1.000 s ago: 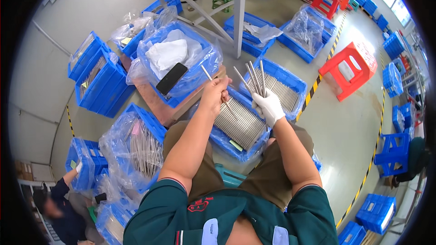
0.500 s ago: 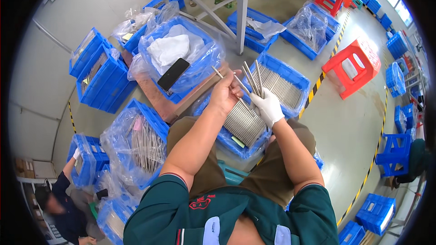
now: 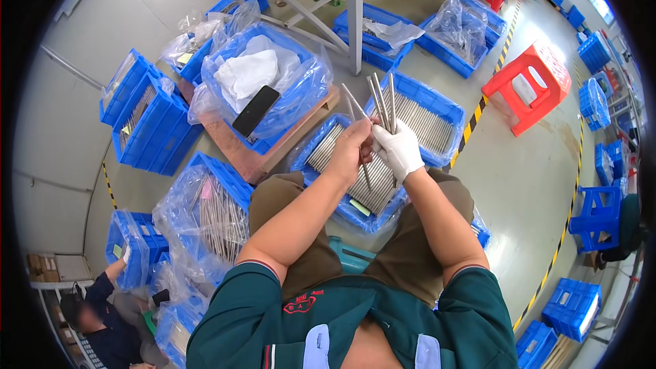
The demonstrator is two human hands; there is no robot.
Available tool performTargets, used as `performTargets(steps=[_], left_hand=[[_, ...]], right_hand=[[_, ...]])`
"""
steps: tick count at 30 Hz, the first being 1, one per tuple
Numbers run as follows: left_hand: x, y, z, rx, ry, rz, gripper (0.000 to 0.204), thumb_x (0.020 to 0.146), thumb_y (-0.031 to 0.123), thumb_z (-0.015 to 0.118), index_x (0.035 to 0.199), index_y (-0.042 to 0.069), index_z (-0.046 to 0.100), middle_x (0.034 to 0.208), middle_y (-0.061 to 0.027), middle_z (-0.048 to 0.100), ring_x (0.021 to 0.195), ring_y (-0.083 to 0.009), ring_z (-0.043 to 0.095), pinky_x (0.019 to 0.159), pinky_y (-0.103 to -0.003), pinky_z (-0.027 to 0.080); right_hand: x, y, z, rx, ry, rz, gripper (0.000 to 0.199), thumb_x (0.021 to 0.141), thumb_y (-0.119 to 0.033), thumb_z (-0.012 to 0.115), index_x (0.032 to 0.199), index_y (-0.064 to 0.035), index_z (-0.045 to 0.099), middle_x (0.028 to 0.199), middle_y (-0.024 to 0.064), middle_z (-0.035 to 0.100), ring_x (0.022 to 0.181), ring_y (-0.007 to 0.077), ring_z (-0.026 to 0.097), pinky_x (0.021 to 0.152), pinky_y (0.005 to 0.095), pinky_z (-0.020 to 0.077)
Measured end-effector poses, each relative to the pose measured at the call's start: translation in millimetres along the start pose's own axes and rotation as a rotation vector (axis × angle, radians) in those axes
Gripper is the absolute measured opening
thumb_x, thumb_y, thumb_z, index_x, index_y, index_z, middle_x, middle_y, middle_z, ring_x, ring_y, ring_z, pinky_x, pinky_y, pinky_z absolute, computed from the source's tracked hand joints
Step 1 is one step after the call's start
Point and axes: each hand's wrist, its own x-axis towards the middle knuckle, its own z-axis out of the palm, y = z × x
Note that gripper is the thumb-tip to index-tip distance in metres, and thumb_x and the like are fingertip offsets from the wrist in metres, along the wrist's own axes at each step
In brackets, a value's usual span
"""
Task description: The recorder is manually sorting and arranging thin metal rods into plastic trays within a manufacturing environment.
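Observation:
My bare left hand [image 3: 350, 149] is closed on a thin metal rod [image 3: 365, 172], which slants down past its fingers. In a white glove, my right hand [image 3: 399, 149] grips several more metal rods [image 3: 381, 99] standing up in a loose fan. The hands meet, fingertips close together, and partly hide where the rods cross. Below them, between my knees, a blue crate [image 3: 298, 162] lined with clear plastic holds rows of similar rods [image 3: 376, 198] and a small yellow-green slip. Just beyond my right hand is another blue crate [image 3: 462, 138] full of neatly laid rods.
A dark phone [image 3: 256, 111] lies on a bagged blue crate [image 3: 301, 37] on a wooden pallet [image 3: 229, 143]. Left of my leg, a bagged crate holds loose rods [image 3: 222, 219]. A red stool [image 3: 526, 89] stands right; a co-worker [image 3: 102, 318] sits lower left. A table leg [image 3: 354, 20] rises ahead.
My left hand has turned and moved right and slightly down, closer to the glove. The rod it holds now points more steeply. My right hand still grips its rods, slightly higher.

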Motion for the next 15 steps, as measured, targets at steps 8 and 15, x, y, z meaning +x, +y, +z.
performTargets(steps=[8, 15], left_hand=[[6, 7, -7, -0.025, 0.059, 0.105, 0.021, 0.092, 0.024, 0.051, 0.081, 0.007, 0.057, 0.06, 0.0035, 0.044, 0.049, -0.0053, 0.035, 0.044, -0.021, 0.03], [-6, 5, -8, -0.067, -0.266, -0.366, 0.028, 0.092, 0.034, 0.053, 0.085, 0.007, 0.056, 0.066, 0.0046, 0.04, 0.053, -0.0054, 0.034, 0.048, -0.02, 0.033]], right_hand=[[13, -2, -9, -0.306, 0.078, -0.009, 0.021, 0.087, -0.023, 0.057, 0.08, -0.0033, 0.055, 0.06, 0.0034, 0.056, 0.046, 0.0111, 0.051, 0.043, 0.0281, 0.0416], [18, -19, -28, 0.209, -0.182, 0.264, 0.017, 0.086, -0.024, 0.064, 0.084, -0.0086, 0.057, 0.051, -0.0047, 0.039, 0.037, 0.0058, 0.03, 0.035, 0.0225, 0.0208]])
